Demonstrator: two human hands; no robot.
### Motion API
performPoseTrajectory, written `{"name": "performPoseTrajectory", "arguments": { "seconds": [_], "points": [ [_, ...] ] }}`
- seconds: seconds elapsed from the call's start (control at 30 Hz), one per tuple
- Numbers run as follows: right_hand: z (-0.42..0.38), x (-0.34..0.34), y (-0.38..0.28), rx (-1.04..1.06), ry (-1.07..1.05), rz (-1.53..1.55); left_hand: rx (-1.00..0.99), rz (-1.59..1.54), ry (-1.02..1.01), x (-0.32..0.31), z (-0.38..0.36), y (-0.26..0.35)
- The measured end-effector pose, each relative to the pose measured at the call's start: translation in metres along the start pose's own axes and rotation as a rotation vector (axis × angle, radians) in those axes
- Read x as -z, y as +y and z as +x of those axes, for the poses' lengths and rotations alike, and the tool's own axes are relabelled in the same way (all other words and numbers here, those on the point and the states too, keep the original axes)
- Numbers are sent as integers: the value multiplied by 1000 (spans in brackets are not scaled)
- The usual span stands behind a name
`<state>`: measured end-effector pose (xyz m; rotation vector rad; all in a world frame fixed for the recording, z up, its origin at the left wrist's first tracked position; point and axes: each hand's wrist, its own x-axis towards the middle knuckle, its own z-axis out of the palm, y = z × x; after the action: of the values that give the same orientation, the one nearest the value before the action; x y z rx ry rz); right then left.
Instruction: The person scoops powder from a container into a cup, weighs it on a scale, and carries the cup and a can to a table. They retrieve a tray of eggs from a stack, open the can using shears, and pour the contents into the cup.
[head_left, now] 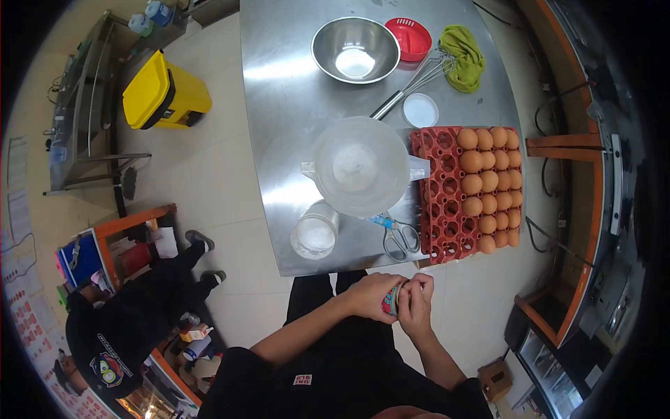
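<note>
My left hand is wrapped round a small tin can with a red and teal label, held just off the table's near edge. The fingers of my right hand close over the can's gold-coloured end, which they partly hide. Nearest to my hands on the table are blue-handled scissors. Beyond them stands a translucent plastic mixing jug with white powder inside. A clear jar of white powder stands left of the scissors.
On the steel table are brown eggs in a red tray, a steel bowl, red basket, whisk, white lid and green cloth. A yellow bin and a person are left.
</note>
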<state>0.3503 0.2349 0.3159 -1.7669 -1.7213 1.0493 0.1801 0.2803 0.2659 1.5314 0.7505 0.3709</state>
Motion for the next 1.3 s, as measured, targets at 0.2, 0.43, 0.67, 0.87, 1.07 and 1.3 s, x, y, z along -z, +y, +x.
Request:
{"name": "performPoseTrajectory", "arguments": {
  "seconds": [0.2,0.43,0.67,0.87,1.07,1.3],
  "points": [
    [-10,-1,0,89,59,217,-44,69,-48,9,4,20],
    [-20,19,0,136,-117,170,113,-160,-12,-3,-3,16],
    [-36,16,-3,86,27,254,122,-292,-79,-4,9,40],
    [-63,13,50,-29,199,327,354,-665,-57,-68,24,20],
    [-96,10,32,-321,491,762,380,-853,26,-116,44,31],
    [-113,13,59,-344,669,891,257,-585,6,-144,67,44]
  ]
}}
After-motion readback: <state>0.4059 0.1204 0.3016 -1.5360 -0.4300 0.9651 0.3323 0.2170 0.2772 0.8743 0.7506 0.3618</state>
